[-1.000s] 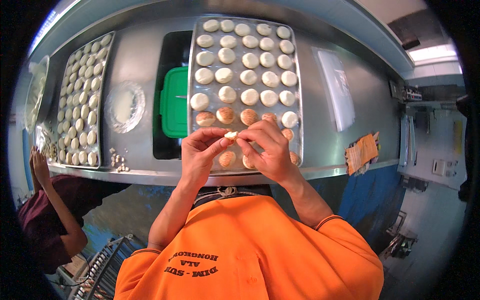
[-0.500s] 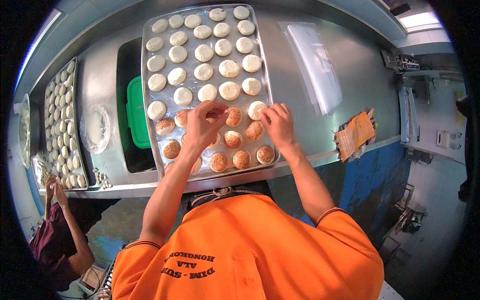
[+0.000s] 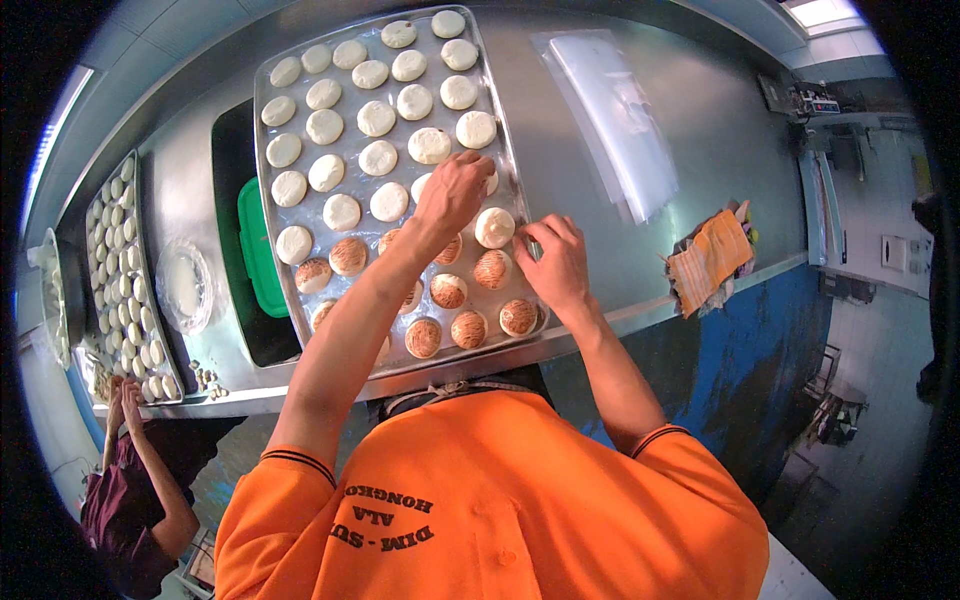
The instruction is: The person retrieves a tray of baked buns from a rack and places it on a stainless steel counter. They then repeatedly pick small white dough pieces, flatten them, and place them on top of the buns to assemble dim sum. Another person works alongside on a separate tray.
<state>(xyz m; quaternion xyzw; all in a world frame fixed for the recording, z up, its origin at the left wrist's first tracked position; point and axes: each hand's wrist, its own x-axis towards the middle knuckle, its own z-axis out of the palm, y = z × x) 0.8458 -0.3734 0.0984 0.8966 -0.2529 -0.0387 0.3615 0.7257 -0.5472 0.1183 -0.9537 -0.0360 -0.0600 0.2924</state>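
Observation:
On a large metal tray [image 3: 510, 150] lined with clear film lie rows of pale, round dough buns [image 3: 377, 118]. The buns in the nearer rows have brown, streaked tops, such as one streaked bun [image 3: 469, 329]. My left hand [image 3: 455, 197] reaches over the tray, its fingers curled down on a pale bun [image 3: 492, 184] that they partly cover. At the tray's right edge, my right hand [image 3: 557, 262] is bent beside another pale bun [image 3: 494, 228], its thumb and forefinger slightly apart. My left forearm hides several streaked buns.
Beyond the tray's right side lies a stack of clear plastic sheets [image 3: 605, 110]. An orange cloth [image 3: 712, 258] rests at the counter's front edge. Left are a green lid [image 3: 262, 250], a clear bowl [image 3: 187, 285] and another bun tray [image 3: 165, 330], with a co-worker's hands [image 3: 130, 405] nearby.
My left hand has moved up and to the right, from the streaked buns onto a pale bun. My right hand has stayed near the right edge. The view has shifted slightly.

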